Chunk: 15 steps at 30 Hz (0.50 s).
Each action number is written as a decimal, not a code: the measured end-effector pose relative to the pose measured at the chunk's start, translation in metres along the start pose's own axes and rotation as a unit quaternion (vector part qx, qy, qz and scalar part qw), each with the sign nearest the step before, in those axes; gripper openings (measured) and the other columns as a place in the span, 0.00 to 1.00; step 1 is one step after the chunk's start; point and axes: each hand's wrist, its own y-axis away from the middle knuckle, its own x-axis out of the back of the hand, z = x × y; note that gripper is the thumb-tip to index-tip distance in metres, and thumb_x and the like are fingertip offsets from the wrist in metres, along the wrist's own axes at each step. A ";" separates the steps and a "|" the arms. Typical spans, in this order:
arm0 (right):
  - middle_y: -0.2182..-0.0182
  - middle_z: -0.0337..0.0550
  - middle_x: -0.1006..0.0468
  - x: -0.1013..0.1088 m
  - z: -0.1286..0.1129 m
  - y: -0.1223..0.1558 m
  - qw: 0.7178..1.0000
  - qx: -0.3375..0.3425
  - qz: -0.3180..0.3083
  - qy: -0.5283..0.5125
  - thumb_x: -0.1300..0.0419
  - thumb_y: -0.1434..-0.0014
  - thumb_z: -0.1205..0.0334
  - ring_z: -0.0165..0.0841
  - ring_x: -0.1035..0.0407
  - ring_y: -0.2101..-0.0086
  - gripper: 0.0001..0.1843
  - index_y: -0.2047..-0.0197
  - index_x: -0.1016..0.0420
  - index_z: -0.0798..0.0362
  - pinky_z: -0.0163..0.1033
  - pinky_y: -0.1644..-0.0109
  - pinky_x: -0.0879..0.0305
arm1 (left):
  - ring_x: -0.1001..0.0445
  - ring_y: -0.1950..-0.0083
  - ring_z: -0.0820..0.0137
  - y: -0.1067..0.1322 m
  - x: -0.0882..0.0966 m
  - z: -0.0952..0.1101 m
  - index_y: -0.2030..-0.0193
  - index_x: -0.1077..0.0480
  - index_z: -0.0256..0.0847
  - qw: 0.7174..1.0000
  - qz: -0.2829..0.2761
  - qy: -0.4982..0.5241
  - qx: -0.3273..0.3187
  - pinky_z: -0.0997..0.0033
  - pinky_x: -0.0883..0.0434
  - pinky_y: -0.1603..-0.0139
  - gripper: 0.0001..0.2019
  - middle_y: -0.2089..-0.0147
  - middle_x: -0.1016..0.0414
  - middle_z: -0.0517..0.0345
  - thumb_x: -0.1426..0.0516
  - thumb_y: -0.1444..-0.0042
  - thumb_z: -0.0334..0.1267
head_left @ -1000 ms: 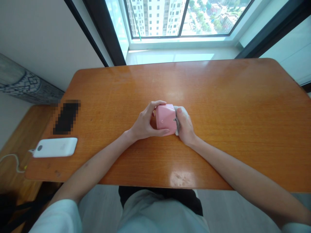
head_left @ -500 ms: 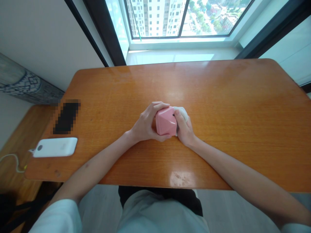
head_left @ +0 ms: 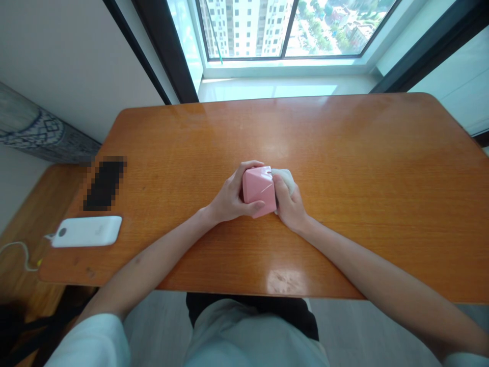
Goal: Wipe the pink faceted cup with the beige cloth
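Tower blocks fill the window (head_left: 244,30) ahead of me, and below it a long orange wooden worktop (head_left: 355,137) takes up most of my view. Toward its left end lie a white power bank (head_left: 87,231), trailing a thin cable (head_left: 19,248) past the edge, and a dark oblong (head_left: 105,183) too pixelated for me to name. Near the worktop's middle sits the pink faceted box (head_left: 259,189), held between both hands; I can't tell whether it touches the wood.

The left hand (head_left: 231,196) has a closed grip on the box, its fingers (head_left: 252,165) curled over the far edge. The right hand (head_left: 290,204) is also closed, pressing on the box's right side with a white wad (head_left: 284,179) bunched against it. I can't make out what the wad is.

My worry is the box's smooth, angled facets, which offer little purchase. If the left grip slackens, the box could twist or tip onto the worktop, and the wad could slip free of the right hand.
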 end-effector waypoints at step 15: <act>0.77 0.36 0.31 0.003 0.002 0.000 0.999 -0.017 -0.045 -0.024 0.41 0.29 0.23 0.31 0.39 0.77 0.34 0.67 0.27 0.46 0.41 0.75 0.38 | 0.18 0.48 0.60 -0.001 0.000 -0.003 0.29 0.35 0.47 1.000 0.000 0.000 -0.013 0.58 0.19 0.47 0.46 0.38 0.21 0.46 0.30 0.44 0.71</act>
